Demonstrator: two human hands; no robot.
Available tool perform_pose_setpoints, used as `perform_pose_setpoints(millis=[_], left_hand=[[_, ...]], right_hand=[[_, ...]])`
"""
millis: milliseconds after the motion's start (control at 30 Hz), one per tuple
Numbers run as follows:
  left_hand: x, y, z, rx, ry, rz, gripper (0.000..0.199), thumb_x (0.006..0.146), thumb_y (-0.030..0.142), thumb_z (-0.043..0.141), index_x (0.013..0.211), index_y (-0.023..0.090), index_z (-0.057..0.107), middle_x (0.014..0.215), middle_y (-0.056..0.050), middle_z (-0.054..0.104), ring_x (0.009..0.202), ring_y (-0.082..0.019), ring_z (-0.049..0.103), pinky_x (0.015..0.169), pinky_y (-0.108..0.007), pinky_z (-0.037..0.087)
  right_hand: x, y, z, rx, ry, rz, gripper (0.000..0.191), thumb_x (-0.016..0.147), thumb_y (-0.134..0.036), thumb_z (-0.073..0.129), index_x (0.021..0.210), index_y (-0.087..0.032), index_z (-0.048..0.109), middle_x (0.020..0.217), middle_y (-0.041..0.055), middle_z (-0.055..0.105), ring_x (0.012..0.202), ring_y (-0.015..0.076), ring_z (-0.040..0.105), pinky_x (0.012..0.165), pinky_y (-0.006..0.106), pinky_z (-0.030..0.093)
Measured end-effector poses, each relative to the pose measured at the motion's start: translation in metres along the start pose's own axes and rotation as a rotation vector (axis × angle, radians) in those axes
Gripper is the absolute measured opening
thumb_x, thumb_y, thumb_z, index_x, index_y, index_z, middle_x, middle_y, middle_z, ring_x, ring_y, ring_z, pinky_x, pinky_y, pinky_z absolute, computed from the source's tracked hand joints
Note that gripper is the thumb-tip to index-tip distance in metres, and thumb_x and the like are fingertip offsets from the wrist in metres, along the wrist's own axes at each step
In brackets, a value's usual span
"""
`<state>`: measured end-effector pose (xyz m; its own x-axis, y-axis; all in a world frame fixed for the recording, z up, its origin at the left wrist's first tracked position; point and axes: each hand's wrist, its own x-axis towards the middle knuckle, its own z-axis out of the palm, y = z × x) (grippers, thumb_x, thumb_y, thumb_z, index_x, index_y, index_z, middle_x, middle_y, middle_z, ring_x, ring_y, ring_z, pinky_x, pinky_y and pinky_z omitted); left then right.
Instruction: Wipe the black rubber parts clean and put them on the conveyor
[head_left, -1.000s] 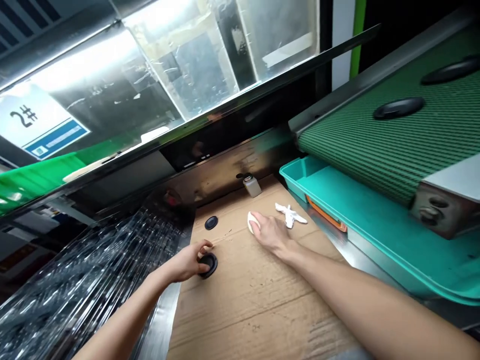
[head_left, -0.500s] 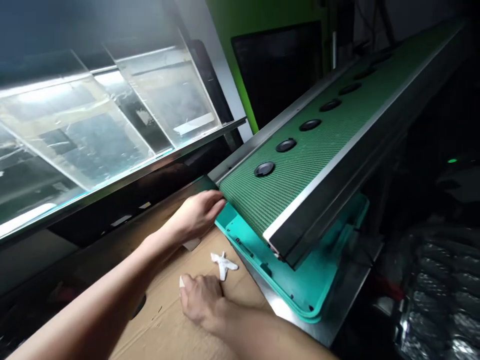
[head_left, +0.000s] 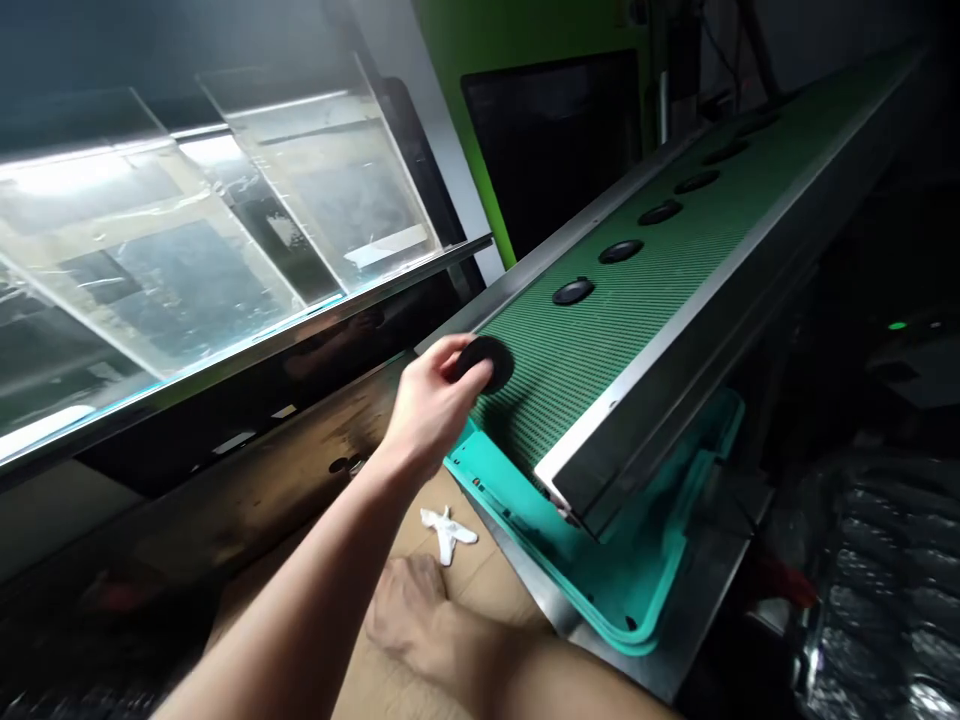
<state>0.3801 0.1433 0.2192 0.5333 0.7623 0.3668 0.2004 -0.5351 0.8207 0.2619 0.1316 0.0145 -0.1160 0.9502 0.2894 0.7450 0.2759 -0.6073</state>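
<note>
My left hand pinches a thin black plastic disc between thumb and fingers, just above the near end of the green conveyor belt. My right hand is low over the cardboard, curled and slightly blurred. Its fingertips are partly covered by my left forearm, and what they hold is hidden. A crumpled white scrap lies on the cardboard between my hands. More black discs, such as the nearest one, lie in a row along the belt.
Under the belt's end sits a teal plastic tray with small dark bits in it. A metal rail edges the belt. On the left stands a machine with clear panels. Clear plastic packaging is at the lower right.
My left hand has moved up and right from the belt's corner and taken hold of the nearest disc, lifting it. My right hand has shifted slightly; the white piece at its fingertips no longer shows.
</note>
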Motion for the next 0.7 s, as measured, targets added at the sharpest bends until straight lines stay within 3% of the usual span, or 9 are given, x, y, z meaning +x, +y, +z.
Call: perform_pose_setpoints(millis=[67,167,233,300,400,467,567,700], left_hand=[[-0.056,-0.027,-0.04,-0.201,0.054,-0.201,0.036,0.08,0.033,0.069,0.114,0.021,0.065,0.094,-0.003,0.068,0.073,-0.012,0.059,0.056,-0.019,0.043],[-0.143,-0.087,-0.094,-0.478,0.29,-0.519,0.038,0.078,0.027,0.071,0.115,0.02,0.066,0.103,-0.005,0.068,0.082,-0.013,0.062,0.063,-0.018,0.049],[-0.192,-0.127,-0.12,-0.611,0.464,-0.639,0.032,0.079,0.021,0.069,0.111,0.019,0.068,0.103,-0.004,0.069,0.078,-0.011,0.063,0.06,-0.018,0.051],[-0.226,-0.155,-0.133,-0.74,0.591,-0.706,0.021,0.082,0.017,0.062,0.102,0.018,0.069,0.099,-0.004,0.07,0.075,-0.012,0.064,0.063,-0.021,0.055],[-0.252,-0.174,-0.139,-0.9,0.623,-0.701,0.014,0.086,0.015,0.053,0.092,0.014,0.066,0.099,-0.009,0.07,0.087,-0.019,0.068,0.078,-0.033,0.059],[-0.257,-0.178,-0.142,-0.958,0.588,-0.653,0.015,0.086,0.012,0.054,0.096,0.011,0.065,0.108,-0.014,0.069,0.097,-0.024,0.068,0.083,-0.039,0.058],[-0.26,-0.183,-0.148,-1.011,0.596,-0.581,0.018,0.084,0.009,0.058,0.1,0.009,0.063,0.115,-0.018,0.066,0.099,-0.026,0.068,0.078,-0.033,0.057],[-0.262,-0.192,-0.151,-1.167,0.553,-0.556,0.025,0.092,0.025,0.049,0.101,0.006,0.063,0.112,-0.021,0.066,0.095,-0.026,0.068,0.068,-0.029,0.054]], right_hand=[[-0.001,-0.001,-0.004,-0.002,0.042,-0.002,0.025,0.09,-0.027,0.038,0.101,-0.02,0.059,0.085,0.0092,0.066,0.074,0.0267,0.064,0.065,0.038,0.049],[0.0,-0.001,-0.006,-0.027,0.055,0.018,0.023,0.088,-0.025,0.043,0.1,-0.02,0.061,0.096,0.0098,0.064,0.086,0.0265,0.062,0.07,0.038,0.048],[-0.003,-0.002,-0.006,-0.077,0.071,0.006,0.022,0.088,-0.026,0.044,0.098,-0.02,0.063,0.099,0.0098,0.062,0.093,0.0261,0.058,0.076,0.039,0.047],[-0.008,-0.002,-0.008,-0.13,0.101,-0.052,0.025,0.091,-0.032,0.043,0.097,-0.021,0.064,0.099,0.0093,0.061,0.098,0.0262,0.054,0.083,0.041,0.044],[-0.018,-0.003,-0.011,-0.185,0.07,-0.161,0.03,0.089,-0.044,0.048,0.105,-0.025,0.065,0.099,0.0078,0.061,0.1,0.0269,0.051,0.086,0.043,0.04],[-0.02,-0.003,-0.01,-0.208,0.021,-0.231,0.031,0.085,-0.039,0.053,0.113,-0.027,0.064,0.1,0.007,0.061,0.1,0.0258,0.051,0.087,0.041,0.039],[-0.016,0.001,-0.005,-0.193,0.025,-0.243,0.034,0.086,-0.031,0.053,0.119,-0.026,0.062,0.098,0.0067,0.062,0.098,0.0228,0.052,0.087,0.037,0.039],[-0.009,0.004,0.002,-0.055,0.192,-0.229,0.035,0.09,-0.036,0.054,0.121,-0.022,0.061,0.105,0.0077,0.062,0.098,0.022,0.055,0.092,0.036,0.041]])
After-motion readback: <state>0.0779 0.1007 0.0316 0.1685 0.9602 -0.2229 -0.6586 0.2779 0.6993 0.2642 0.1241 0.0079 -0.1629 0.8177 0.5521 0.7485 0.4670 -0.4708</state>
